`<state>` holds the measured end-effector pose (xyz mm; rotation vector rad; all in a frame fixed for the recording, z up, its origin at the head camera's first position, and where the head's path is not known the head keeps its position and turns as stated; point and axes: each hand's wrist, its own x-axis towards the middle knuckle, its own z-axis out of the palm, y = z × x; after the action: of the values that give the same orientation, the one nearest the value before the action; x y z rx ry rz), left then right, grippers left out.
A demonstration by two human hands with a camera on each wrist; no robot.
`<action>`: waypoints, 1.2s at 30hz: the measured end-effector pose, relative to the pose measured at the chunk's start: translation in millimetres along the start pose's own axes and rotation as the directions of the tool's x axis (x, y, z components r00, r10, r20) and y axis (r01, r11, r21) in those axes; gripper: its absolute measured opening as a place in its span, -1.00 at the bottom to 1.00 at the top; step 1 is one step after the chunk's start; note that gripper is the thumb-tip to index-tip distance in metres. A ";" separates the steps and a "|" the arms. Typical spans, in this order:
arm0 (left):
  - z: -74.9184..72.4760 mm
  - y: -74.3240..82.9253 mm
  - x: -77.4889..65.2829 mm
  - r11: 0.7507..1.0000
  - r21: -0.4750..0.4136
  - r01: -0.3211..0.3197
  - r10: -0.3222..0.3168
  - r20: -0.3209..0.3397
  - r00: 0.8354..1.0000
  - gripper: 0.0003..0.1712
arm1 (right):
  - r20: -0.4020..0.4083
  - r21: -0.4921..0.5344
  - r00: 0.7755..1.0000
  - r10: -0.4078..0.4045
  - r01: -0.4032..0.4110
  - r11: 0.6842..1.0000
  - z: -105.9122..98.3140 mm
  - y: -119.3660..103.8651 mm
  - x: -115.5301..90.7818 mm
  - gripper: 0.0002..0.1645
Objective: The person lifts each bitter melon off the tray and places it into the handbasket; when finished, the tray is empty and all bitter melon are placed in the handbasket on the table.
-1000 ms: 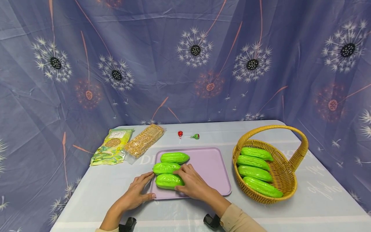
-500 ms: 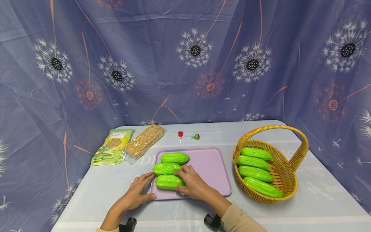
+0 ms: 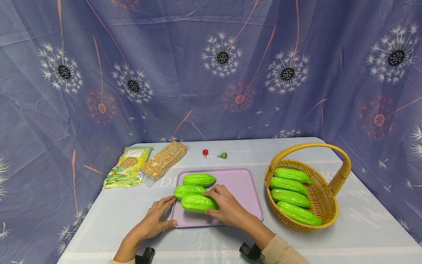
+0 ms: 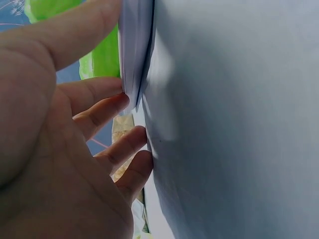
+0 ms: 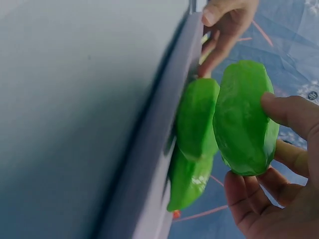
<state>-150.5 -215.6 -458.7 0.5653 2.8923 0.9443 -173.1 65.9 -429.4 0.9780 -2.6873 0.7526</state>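
While right hand (image 3: 229, 208) grips gourd (image 3: 197, 204), basket (image 3: 320, 201) flanks tray (image 3: 242, 191).

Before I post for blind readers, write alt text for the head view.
A right hand holds a green bitter melon over a lilac tray with two more; the left hand touches the tray's left edge. A wicker basket of four bitter melons stands right; two lollipops and two grain bags lie farther back.

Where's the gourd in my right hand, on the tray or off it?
Off it: the right wrist view shows the gourd raised clear of the tray, held in your right hand.
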 end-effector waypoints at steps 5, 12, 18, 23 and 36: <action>1.1 0.2 -0.4 1.000 0.006 -0.005 0.005 -0.016 1.000 -0.13 | -0.049 0.023 0.999 -0.002 0.003 1.000 -14.3 3.4 -7.5 -0.39; 1.1 0.9 -0.4 1.000 -0.002 -0.009 0.009 -0.022 1.000 -0.13 | -0.122 0.003 0.992 -0.023 0.024 1.000 -32.5 8.7 -21.5 -0.39; 0.8 1.0 -0.2 1.000 -0.010 0.001 -0.001 -0.014 1.000 -0.13 | -0.145 -0.023 0.989 -0.016 0.013 1.000 -48.7 12.7 -34.9 -0.38; 0.7 1.3 0.2 1.000 -0.009 0.007 -0.007 -0.007 1.000 -0.12 | -0.180 -0.051 0.983 -0.032 0.023 0.998 -60.8 17.8 -47.5 -0.38; 0.7 1.0 -0.1 1.000 -0.011 0.009 -0.009 -0.006 1.000 -0.12 | -0.280 -0.101 0.959 -0.033 0.005 0.995 -87.0 30.7 -78.9 -0.38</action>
<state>-150.0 -214.5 -458.7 0.5497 2.8909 0.9621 -132.4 174.5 -393.6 0.8042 -2.4402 0.6891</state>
